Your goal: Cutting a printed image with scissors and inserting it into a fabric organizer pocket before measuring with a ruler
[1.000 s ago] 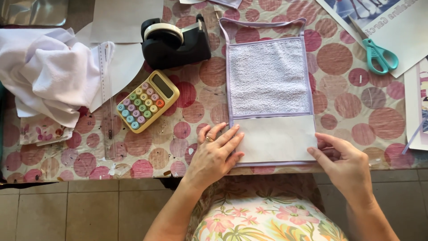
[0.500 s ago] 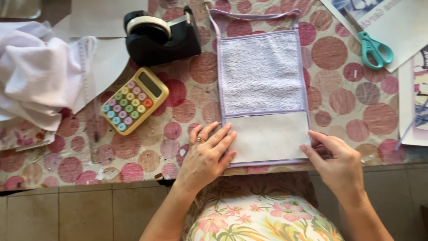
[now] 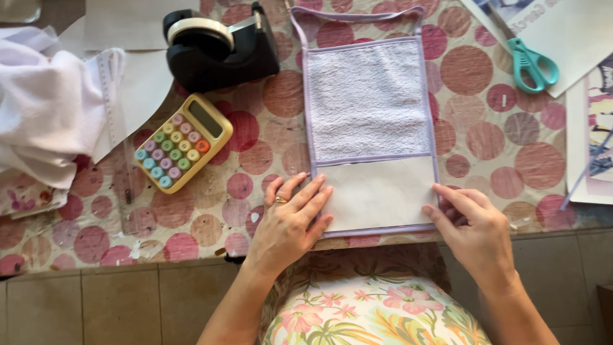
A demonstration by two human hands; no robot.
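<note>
Both hands stay pressed flat on lilac-edged towel (image 3: 368, 102), left hand (image 3: 290, 220), right hand (image 3: 476, 227).

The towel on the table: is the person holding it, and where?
Not gripped: both hands press the towel flat on its plain lower panel, left hand at the left edge, right hand at the right edge.

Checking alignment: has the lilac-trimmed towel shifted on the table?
No. The lilac-trimmed towel keeps the same gap from the black tape dispenser; only the camera view drifted.

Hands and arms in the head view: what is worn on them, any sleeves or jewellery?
Both forearms are bare, with no sleeves in view. The left hand wears a gold-coloured ring on one finger. The right hand shows no ring, watch or glove.
</note>
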